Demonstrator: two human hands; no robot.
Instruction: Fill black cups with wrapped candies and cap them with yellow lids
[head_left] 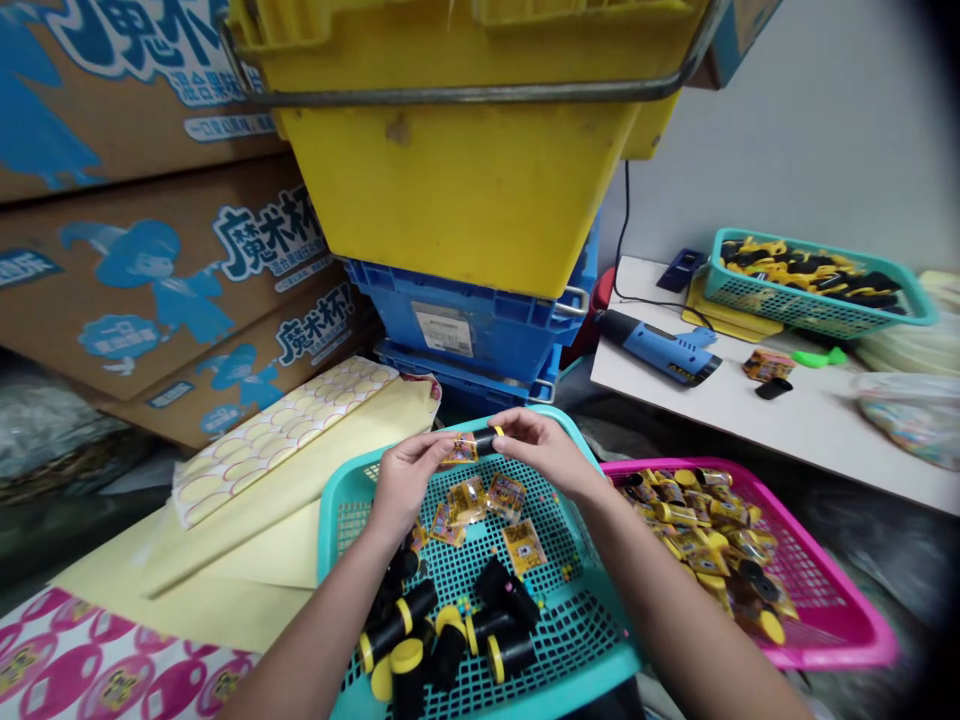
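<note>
A black tube with a yellow end (484, 441) is held in mid-air above a teal plastic mesh basket (328, 545), with a gold printed foil sachet (461, 449) against its near end. The grip of the left hand (409, 475) is closed on the sachet and the adjoining end of the tube, and the grip of the right hand (544, 450) is closed on the tube's far end; the exact join is hidden by the fingers. Loose foil sachets (469, 500) and black tubes (506, 592) with yellow caps (407, 656) lie in the basket below. A slackened pinch could let the light sachet slip and fall among them, and the tube could drop with it. Tubes lying on their sides may roll if the basket is jolted. A pink mesh basket (832, 640), heaped with sachets and tubes (712, 540), lies just beside the right forearm (675, 620), so a wide arm movement could knock its contents loose. A sheet of round stickers (277, 440) lies to the left, where dropped parts could also land.
</note>
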